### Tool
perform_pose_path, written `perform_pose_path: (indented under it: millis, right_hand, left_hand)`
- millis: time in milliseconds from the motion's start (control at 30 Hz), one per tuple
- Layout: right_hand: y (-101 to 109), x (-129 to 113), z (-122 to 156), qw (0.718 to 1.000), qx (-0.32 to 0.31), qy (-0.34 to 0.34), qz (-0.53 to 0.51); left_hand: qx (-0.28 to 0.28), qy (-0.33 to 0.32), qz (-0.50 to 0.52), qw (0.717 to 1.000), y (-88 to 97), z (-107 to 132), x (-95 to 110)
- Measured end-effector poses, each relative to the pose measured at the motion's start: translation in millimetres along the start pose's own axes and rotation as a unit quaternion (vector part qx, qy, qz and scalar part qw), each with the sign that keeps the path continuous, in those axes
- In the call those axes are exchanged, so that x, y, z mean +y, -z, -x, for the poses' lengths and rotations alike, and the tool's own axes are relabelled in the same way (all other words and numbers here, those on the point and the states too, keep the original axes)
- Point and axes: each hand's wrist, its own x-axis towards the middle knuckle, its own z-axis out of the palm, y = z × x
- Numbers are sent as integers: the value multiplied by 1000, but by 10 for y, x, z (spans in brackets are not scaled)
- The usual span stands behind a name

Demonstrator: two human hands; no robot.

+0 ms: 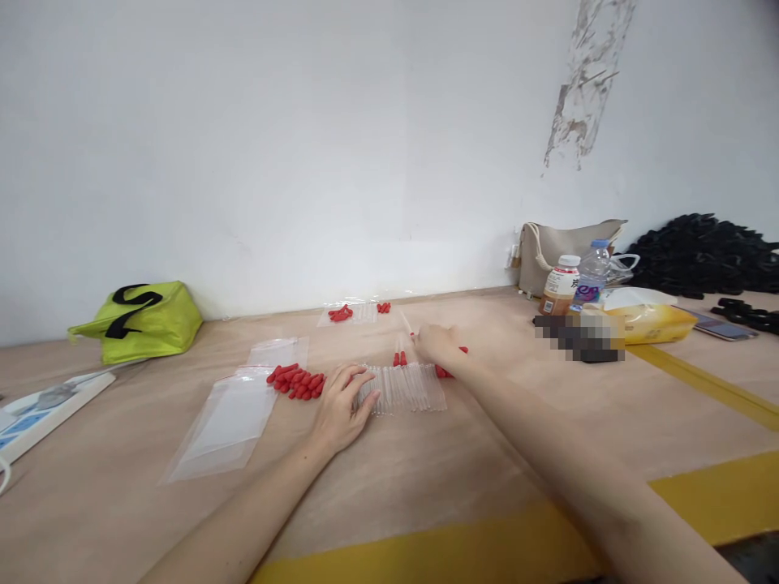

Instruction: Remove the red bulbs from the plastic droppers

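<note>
A row of thin clear tubes [405, 388] lies side by side on the table, with red bulb-shaped ends clustered at its left [296, 382] and a few at its right [444, 372]. My left hand [346, 405] rests at the row's left part, fingers spread over the tubes. Beyond the row, my right hand [436, 344] is closed, pinching a thin red-ended tube [407, 324] that points away from me. Just left of it lie two more red-ended tubes [399, 358]. The right fingertips are partly hidden.
Flat clear zip bags [228, 422] lie at left; a bag of red-ended tubes [365, 313] lies near the wall. A green bag [149, 320] and power strip [58, 414] stand far left. Bottles [560, 285], a yellow tissue pack [651, 320] and a black pile [699, 255] are at right.
</note>
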Motion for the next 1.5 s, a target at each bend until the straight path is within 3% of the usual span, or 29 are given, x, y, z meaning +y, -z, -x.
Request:
perform_pose_path:
  millis: [100,167,233,333,600,967,1100,1200,1300,1500]
  right_hand:
    - [28,195,353,995,67,69,-15]
    - [-36,348,585,966,158,201,-31]
    - [-133,466,767,928,237,284,-49]
    - [-251,511,914,889,307,335,-64]
    - [-338,343,974,856,318,408,-28]
    - [-297,341,1034,875,270,402,-7]
    - [-271,457,1020,883,276,379,-23]
    - [-264,575,954,890,282,342,-107]
    - [-278,631,837,886,270,287,-246]
    - [-350,881,478,871,260,100,-404]
  left_hand:
    - [13,39,-9,999,-3,6,19]
    - [44,50,-20,998,-3,2,41]
    - [65,30,-27,997,1,-4,71]
    - [45,-35,-46,997,4,-12,134]
    - [28,-139,-119,983,-85,-17,295]
    - [-20,-152,-118,981,-29,5,324]
    - [-5,-114,-98,989,26,33,203]
    - [23,-39,-73,996,61,43,67]
    - [4,17,-24,1000,39,23,1]
    - [-8,4,-12,1000,-58,-44,12]
